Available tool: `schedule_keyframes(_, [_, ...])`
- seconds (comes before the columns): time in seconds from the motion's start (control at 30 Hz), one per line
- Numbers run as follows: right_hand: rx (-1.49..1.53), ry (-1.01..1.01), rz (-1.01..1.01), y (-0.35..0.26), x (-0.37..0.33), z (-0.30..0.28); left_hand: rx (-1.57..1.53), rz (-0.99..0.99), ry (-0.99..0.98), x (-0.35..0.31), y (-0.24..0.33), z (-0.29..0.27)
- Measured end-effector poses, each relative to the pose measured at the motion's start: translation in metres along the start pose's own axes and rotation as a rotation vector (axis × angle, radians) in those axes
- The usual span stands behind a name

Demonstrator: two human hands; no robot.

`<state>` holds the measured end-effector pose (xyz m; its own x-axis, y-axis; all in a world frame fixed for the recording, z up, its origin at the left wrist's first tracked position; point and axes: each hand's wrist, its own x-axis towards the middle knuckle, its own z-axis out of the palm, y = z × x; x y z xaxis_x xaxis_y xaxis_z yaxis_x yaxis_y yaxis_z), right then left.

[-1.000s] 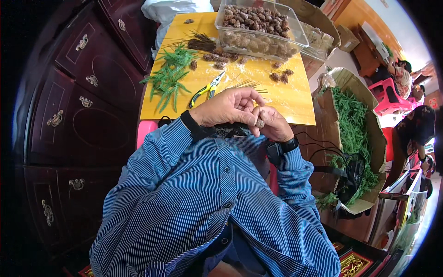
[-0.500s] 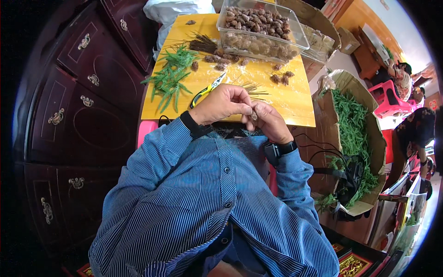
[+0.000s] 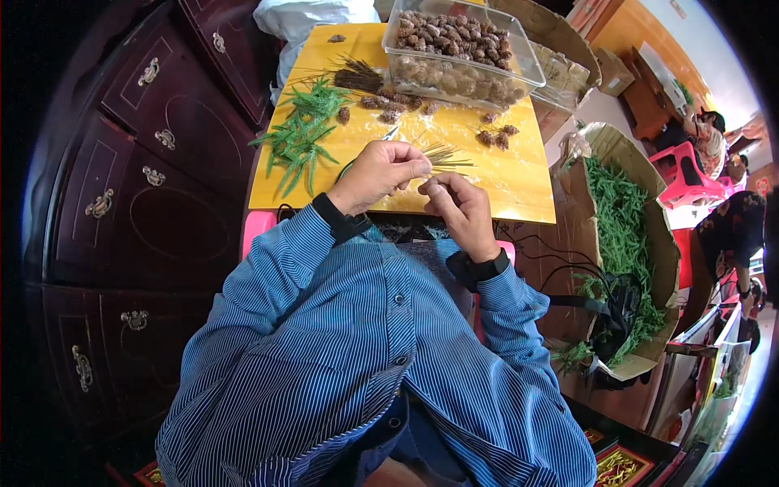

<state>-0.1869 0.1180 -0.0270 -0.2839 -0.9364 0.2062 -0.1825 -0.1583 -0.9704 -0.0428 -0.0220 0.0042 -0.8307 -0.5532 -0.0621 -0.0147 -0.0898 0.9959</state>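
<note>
My left hand (image 3: 377,172) hovers over the near part of the yellow tabletop (image 3: 503,174), its fingertips pinched at the end of a small bundle of thin pale stems (image 3: 448,154). My right hand (image 3: 458,207) is just to its right, fingers curled and thumb pressed to forefinger; I cannot see whether anything is in that pinch. The two hands are a little apart. A green-handled tool (image 3: 389,134) lies mostly hidden behind my left hand. Loose green sprigs (image 3: 300,136) lie to the left. Small brown cones (image 3: 495,136) are scattered beyond the stems.
A clear plastic tub (image 3: 458,50) full of brown cones stands at the table's far end beside a dark bundle of twigs (image 3: 357,78). An open cardboard box of green sprigs (image 3: 625,219) sits to my right. A dark wooden cabinet (image 3: 154,170) runs along the left. Other people and a pink chair (image 3: 677,170) are far right.
My hands were pressed together working on something small; they have now separated. The left hand has moved forward to the thin stems and the right has stayed near the table edge.
</note>
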Motion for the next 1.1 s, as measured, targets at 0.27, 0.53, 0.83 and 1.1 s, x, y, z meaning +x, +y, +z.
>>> schedule_keyframes(0.27, [-0.068,-0.05,-0.045,0.006,0.002,-0.001,0.385,0.273,-0.082,0.009,0.002,-0.008])
schedule_keyframes(0.53, [-0.148,-0.094,-0.012,0.005,0.003,0.002,0.886,0.584,0.078,-0.003,0.019,0.005])
schedule_keyframes(0.83, [-0.183,-0.16,-0.034,0.008,0.003,0.001,0.712,0.439,0.099,-0.003,0.008,-0.001])
schedule_keyframes(1.1, [-0.094,-0.265,0.064,0.006,-0.001,0.001,0.685,0.431,0.132,-0.003,-0.001,-0.001])
